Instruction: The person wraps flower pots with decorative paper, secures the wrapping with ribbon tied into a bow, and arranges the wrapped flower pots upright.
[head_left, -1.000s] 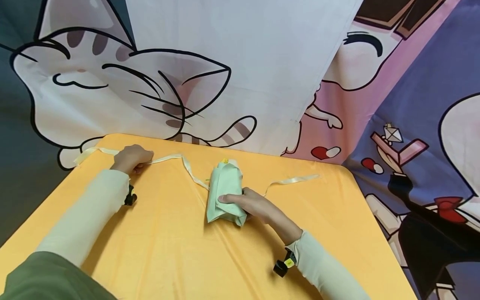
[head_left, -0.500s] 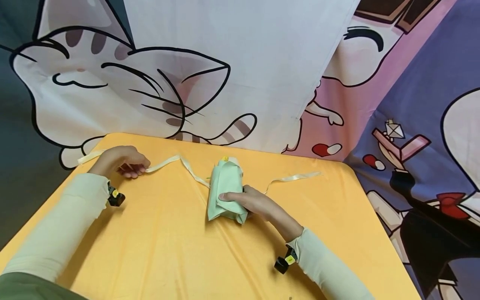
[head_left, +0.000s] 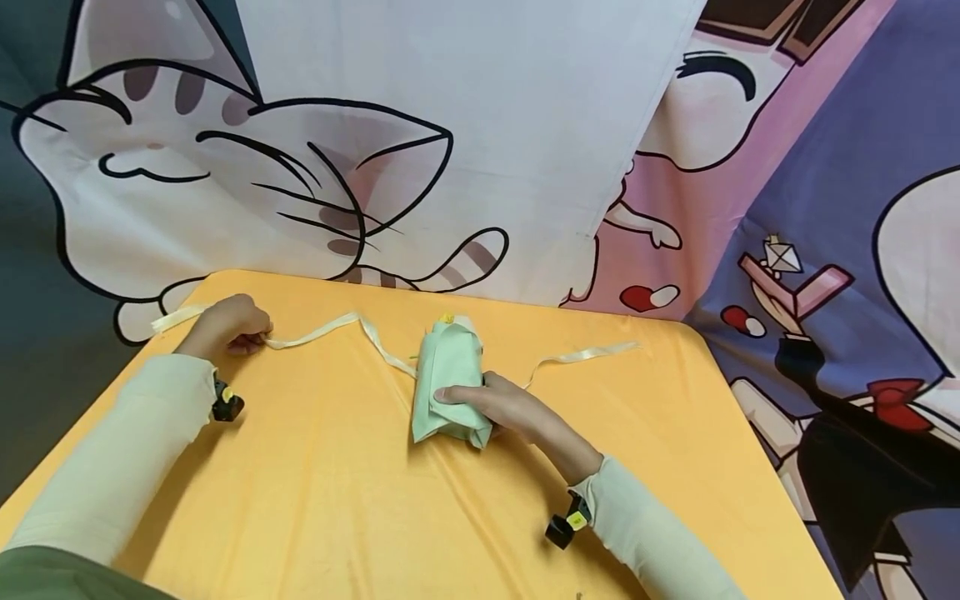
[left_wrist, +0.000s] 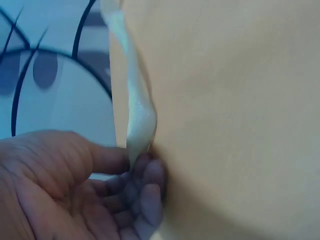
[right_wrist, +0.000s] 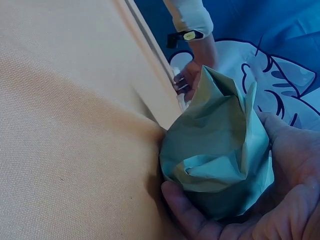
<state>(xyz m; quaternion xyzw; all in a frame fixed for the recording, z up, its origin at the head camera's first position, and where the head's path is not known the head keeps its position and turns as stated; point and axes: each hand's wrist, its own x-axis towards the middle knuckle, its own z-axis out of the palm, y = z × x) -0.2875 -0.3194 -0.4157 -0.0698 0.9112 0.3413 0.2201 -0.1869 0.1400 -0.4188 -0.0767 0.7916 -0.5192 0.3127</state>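
A pale green paper-wrapped bundle (head_left: 450, 375) lies in the middle of the table, a small yellow bit showing at its far end. My right hand (head_left: 516, 410) grips its right side, thumb on top and fingers around the underside. In the right wrist view the folded paper end (right_wrist: 215, 140) faces the camera. A cream satin ribbon (head_left: 318, 333) runs from the bundle's left side to my left hand (head_left: 225, 325). Thumb and fingertips pinch this ribbon (left_wrist: 141, 120) in the left wrist view. Another length of ribbon (head_left: 588, 354) extends to the right; the stretch behind the bundle is hidden.
A yellow cloth (head_left: 337, 500) with soft creases covers the table. Behind it hangs a cartoon-printed fabric backdrop (head_left: 525, 125), meeting the table's back edge. The ribbon's left tail (head_left: 178, 319) lies near the back left corner.
My left hand has moved left and slightly toward me along the ribbon, its fingers loosening midway and now pinching again. The right hand and the bundle have stayed in place.
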